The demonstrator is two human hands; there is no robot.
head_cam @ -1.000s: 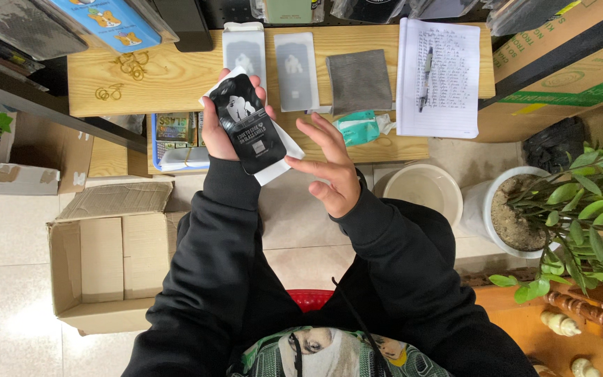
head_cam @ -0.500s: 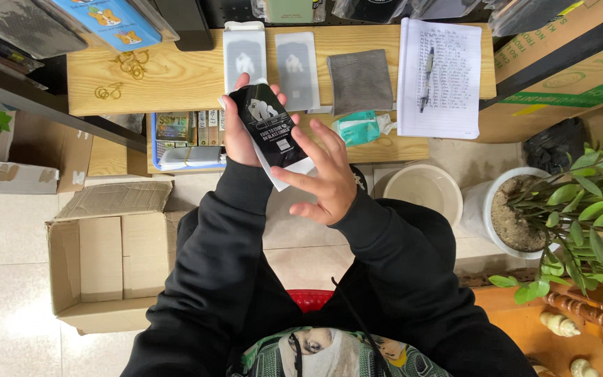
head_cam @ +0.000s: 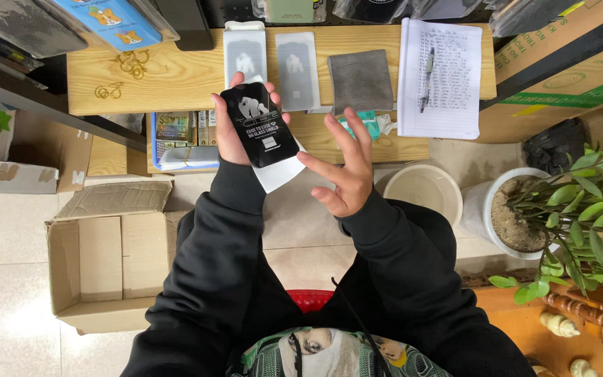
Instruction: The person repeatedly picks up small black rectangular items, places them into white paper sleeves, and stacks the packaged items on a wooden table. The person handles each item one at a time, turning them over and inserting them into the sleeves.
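Note:
My left hand (head_cam: 233, 129) grips a flat black packet (head_cam: 259, 124) with a white card (head_cam: 279, 173) sticking out beneath it, held up in front of the wooden table (head_cam: 176, 73). My right hand (head_cam: 347, 167) is just to the right of the packet, fingers spread, its thumb close to the packet's lower right corner and holding nothing. On the table behind lie two grey-and-white flat packets (head_cam: 244, 52) (head_cam: 296, 70) side by side and a grey cloth (head_cam: 361, 80).
A lined notepad (head_cam: 441, 77) with a pen (head_cam: 427, 80) lies at the table's right. An open cardboard box (head_cam: 99, 262) stands on the floor at left. A white bucket (head_cam: 423, 195) and a potted plant (head_cam: 567, 216) are at right. Gold rings (head_cam: 123, 70) lie on the table's left.
The black packet went from tilted to more upright in my left hand. My right hand closed on it half a second ago, then came away to the right with fingers spread.

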